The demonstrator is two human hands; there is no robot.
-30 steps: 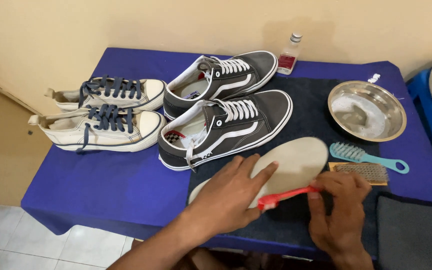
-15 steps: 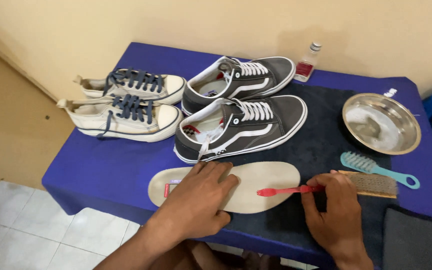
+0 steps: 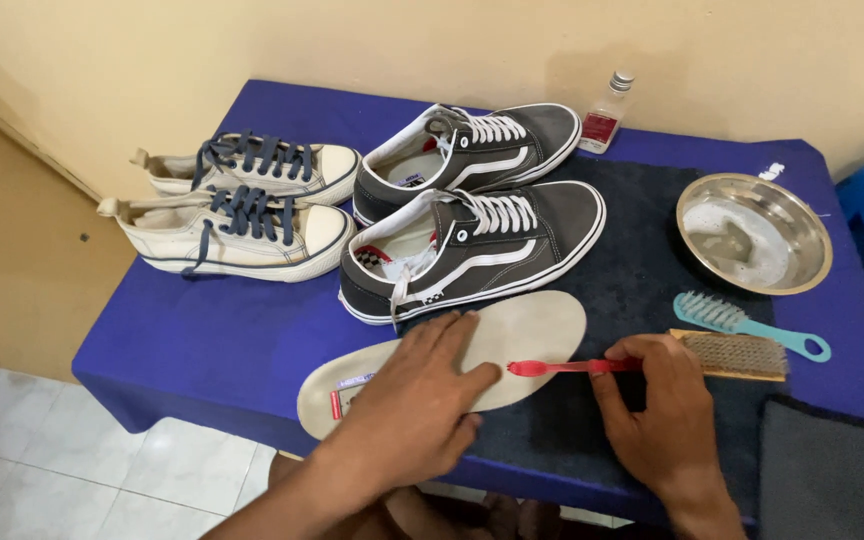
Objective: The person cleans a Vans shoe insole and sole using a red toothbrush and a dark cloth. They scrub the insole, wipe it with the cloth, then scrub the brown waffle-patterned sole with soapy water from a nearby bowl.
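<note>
Insole (image 3: 522,335), beige, lies flat near the front edge of the table (image 3: 202,350), its toe on the dark mat (image 3: 642,270) and its heel on the blue cloth. The left hand (image 3: 417,400) presses on it, palm down, fingers spread wide. The right hand (image 3: 662,410) pinches the handle of a red toothbrush (image 3: 562,367), whose head rests against the insole's edge. A wire brush (image 3: 737,353) lies just beside that hand, a teal brush (image 3: 747,322) and a steel bowl (image 3: 797,235) behind it. Grey sneakers (image 3: 482,240) sit just beyond the insole; cream sneakers (image 3: 242,215) occupy the left. Blue cloth at front left lies open.
</note>
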